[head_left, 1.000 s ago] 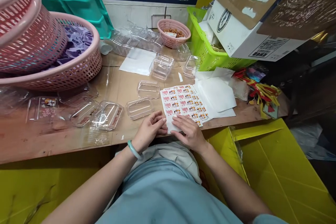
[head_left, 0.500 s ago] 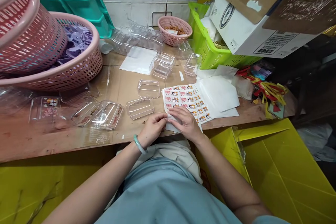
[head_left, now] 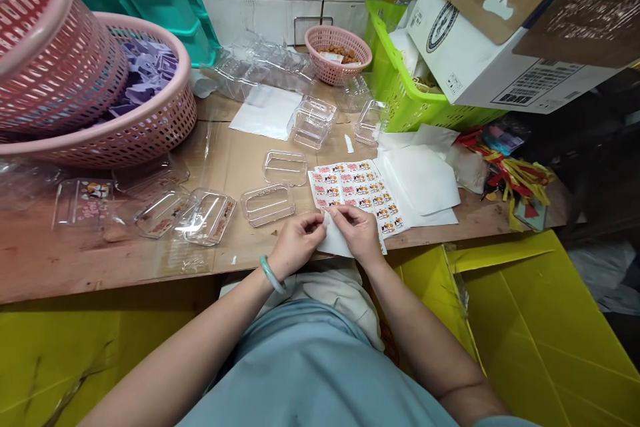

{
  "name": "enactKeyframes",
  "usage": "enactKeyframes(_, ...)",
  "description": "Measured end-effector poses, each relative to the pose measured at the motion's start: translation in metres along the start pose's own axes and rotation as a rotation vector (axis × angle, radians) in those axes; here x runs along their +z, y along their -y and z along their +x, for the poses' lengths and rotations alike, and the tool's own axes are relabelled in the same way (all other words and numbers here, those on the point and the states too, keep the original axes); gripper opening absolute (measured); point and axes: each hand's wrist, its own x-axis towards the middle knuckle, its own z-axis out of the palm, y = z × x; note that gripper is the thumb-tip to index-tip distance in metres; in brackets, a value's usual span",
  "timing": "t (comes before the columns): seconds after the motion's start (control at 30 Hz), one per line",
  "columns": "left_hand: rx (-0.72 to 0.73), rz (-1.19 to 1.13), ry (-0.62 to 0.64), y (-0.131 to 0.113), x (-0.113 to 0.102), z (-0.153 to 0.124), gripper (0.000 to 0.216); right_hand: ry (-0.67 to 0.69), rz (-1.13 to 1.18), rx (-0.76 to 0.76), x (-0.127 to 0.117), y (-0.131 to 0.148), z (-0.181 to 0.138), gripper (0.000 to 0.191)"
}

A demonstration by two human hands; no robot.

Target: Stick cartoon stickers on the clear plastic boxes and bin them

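Note:
A sticker sheet printed with cartoon cats and pink lettering lies at the table's front edge. Its near-left part is turned over and shows a white back. My left hand pinches that folded part from the left, thumb against the fingers. From the right, my right hand grips the same fold close to the left fingertips. Whether a loose sticker is between the fingertips is hidden. Left of the sheet, two clear plastic lids or trays, a nearer one and a farther one, lie on the cardboard.
White paper sheets lie to the right. Clear boxes with stickers are at the left, beside a pink basket of purple pieces. Behind stand more clear boxes, a small pink basket and a green basket.
My right hand has gone from fingers laid flat over the fold to a pinch. More of the sheet's white back shows between my hands. The view has shifted slightly.

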Motion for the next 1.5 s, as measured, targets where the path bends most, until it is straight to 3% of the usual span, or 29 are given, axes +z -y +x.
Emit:
enactKeyframes(0.1,-0.079,-0.102,0.009,0.0,0.001,0.0,0.016,-0.078,0.217,0.086,-0.001,-0.002,0.006,0.017)
enactKeyframes(0.27,-0.167,-0.109,-0.032,0.004,0.003,0.001,0.015,-0.363,0.767,0.261,-0.027,0.0,0.046,0.016)
enactKeyframes(0.33,-0.112,-0.043,-0.101,0.002,0.003,-0.003,0.026,-0.486,0.8,0.184,-0.039,0.008,0.058,0.015)
enactKeyframes(0.43,0.062,0.11,-0.252,-0.011,0.003,-0.016,0.037,-0.61,0.481,-0.182,-0.042,0.022,0.053,0.018)
enactKeyframes(0.5,0.071,0.046,-0.214,-0.023,0.003,-0.025,0.031,-0.438,0.09,-0.4,-0.031,0.028,0.035,0.02)
enactKeyframes(0.6,-0.06,-0.316,-0.077,-0.034,0.001,-0.032,0.033,0.008,-0.371,-0.586,-0.01,0.028,0.002,0.023)
enactKeyframes(0.63,-0.109,-0.424,-0.076,-0.034,-0.001,-0.033,0.032,0.096,-0.445,-0.628,-0.004,0.026,-0.006,0.026)
enactKeyframes(0.7,-0.178,-0.543,-0.135,-0.03,-0.008,-0.032,0.029,0.122,-0.48,-0.649,0.004,0.024,-0.017,0.035)
enactKeyframes(0.77,-0.205,-0.548,-0.186,-0.024,-0.015,-0.032,0.028,0.022,-0.368,-0.556,0.005,0.024,-0.02,0.046)
enactKeyframes(0.87,-0.174,-0.433,-0.157,-0.018,-0.024,-0.035,0.027,-0.035,-0.032,-0.232,0.005,0.027,-0.012,0.054)
enactKeyframes(0.93,-0.109,-0.279,-0.085,-0.019,-0.028,-0.038,0.027,0.136,0.151,0.016,0.006,0.03,-0.003,0.049)
enactKeyframes(1.0,0.057,-0.027,-0.058,-0.021,-0.035,-0.04,0.027,0.294,0.225,0.174,0.007,0.032,0.006,0.038)
enactKeyframes(1.07,0.269,0.311,-0.143,-0.022,-0.047,-0.038,0.028,0.261,0.25,0.192,0.007,0.034,0.015,0.03)
enactKeyframes(1.13,0.408,0.654,-0.28,-0.021,-0.065,-0.032,0.038,0.093,0.294,0.138,0.004,0.037,0.024,0.027)
enactKeyframes(1.23,0.412,0.994,-0.284,-0.021,-0.092,-0.022,0.055,-0.039,0.36,0.118,-0.001,0.043,0.033,0.024)
enactKeyframes(1.33,0.401,1.008,-0.161,-0.025,-0.106,-0.021,0.054,-0.018,0.391,0.142,-0.001,0.053,0.031,0.024)
enactKeyframes(1.4,0.372,0.872,-0.093,-0.03,-0.106,-0.025,0.05,0.011,0.409,0.139,0.002,0.06,0.025,0.025)
enactKeyframes(1.5,0.207,0.612,0.042,-0.032,-0.099,-0.032,0.046,0.13,0.403,0.17,0.013,0.066,0.014,0.026)
